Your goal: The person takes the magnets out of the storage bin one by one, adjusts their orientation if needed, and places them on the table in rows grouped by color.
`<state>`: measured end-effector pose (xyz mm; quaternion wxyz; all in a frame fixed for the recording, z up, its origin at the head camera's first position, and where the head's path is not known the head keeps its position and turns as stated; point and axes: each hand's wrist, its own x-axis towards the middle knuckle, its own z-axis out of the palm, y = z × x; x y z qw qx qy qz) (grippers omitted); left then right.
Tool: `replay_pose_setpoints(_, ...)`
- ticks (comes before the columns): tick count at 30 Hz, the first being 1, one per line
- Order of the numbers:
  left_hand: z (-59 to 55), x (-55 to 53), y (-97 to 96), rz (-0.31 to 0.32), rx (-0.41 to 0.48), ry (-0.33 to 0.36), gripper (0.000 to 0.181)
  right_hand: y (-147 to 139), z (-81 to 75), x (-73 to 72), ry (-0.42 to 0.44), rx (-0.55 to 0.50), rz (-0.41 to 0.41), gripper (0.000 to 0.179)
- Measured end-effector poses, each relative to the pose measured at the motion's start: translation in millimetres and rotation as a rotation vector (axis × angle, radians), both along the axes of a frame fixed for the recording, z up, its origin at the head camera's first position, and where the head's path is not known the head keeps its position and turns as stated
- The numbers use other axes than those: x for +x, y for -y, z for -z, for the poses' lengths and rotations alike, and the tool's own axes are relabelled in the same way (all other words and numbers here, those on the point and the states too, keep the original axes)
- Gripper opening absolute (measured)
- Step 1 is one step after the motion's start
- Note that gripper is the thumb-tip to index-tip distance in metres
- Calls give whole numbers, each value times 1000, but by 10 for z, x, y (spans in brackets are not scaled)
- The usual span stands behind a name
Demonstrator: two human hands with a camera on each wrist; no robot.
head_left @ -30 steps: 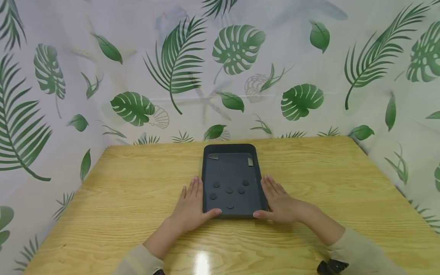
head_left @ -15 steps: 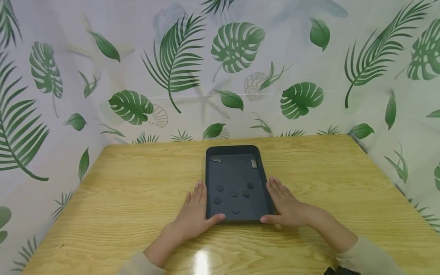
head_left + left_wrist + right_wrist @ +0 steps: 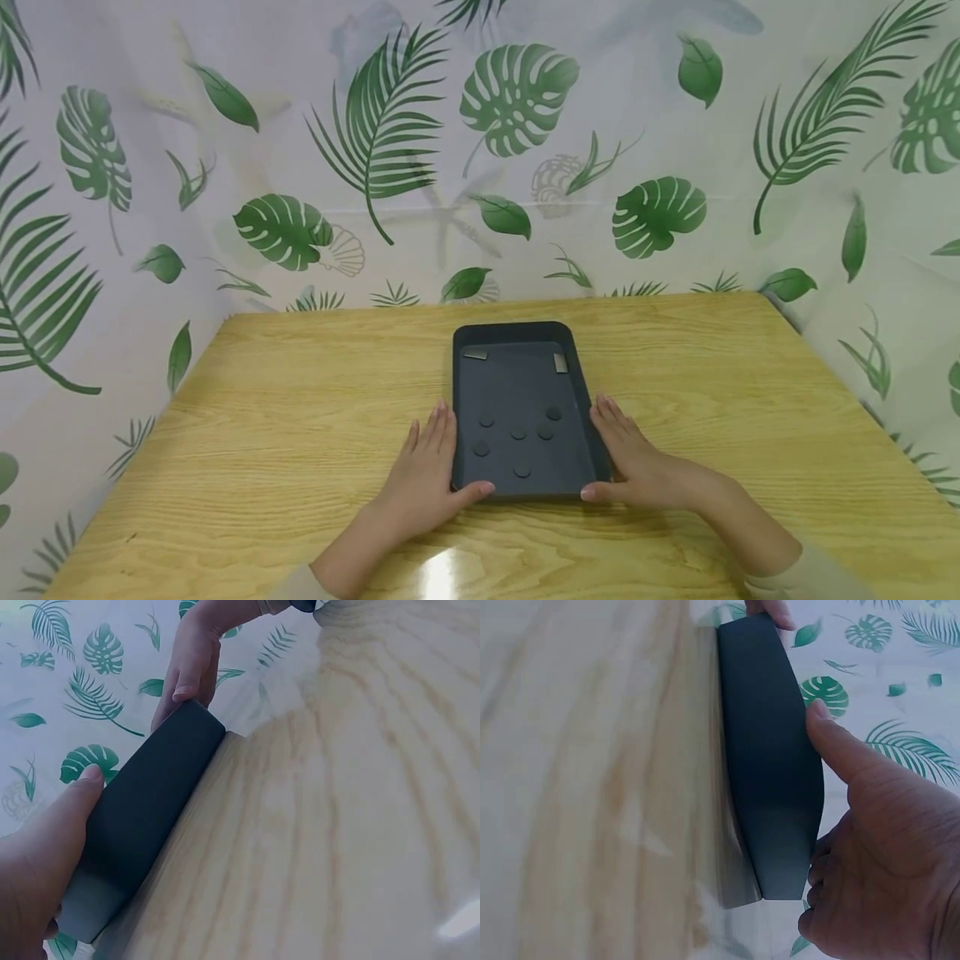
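Note:
A dark grey rectangular tray [image 3: 517,387] sits in the middle of the wooden table in the head view. Several flat dark discs [image 3: 518,433] lie scattered over its nearer half. Two small metallic rectangular pieces lie at its far end, one slanted piece [image 3: 476,356] on the left and one piece [image 3: 561,363] on the right. Along the tray's left side my left hand [image 3: 420,479] presses with straight fingers, thumb at the near left corner. My right hand [image 3: 648,471] mirrors it on the right side. Both wrist views show the tray's near wall [image 3: 150,802] beside the thumbs.
The wooden table [image 3: 315,400] extends on both sides of the tray. Behind it and at the sides hangs a white cloth [image 3: 420,167] printed with green leaves. A bright light reflection shows on the tabletop near the front.
The tray, with its discs and metallic pieces, has slid toward me and slightly right. Both hands have moved along with it, still against its sides.

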<state>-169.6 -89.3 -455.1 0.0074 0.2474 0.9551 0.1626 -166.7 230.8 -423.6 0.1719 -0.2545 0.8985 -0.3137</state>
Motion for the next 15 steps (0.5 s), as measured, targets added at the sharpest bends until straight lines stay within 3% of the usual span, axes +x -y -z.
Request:
replay_pose_setpoints(10, 34, -23, 35, 55, 5, -116, 103, -26, -45, -11, 30, -46, 4, 103)
replay_pose_setpoints(15, 64, -40, 45, 66, -14, -158, 107, -8, -66, -34, -31, -53, -9, 97)
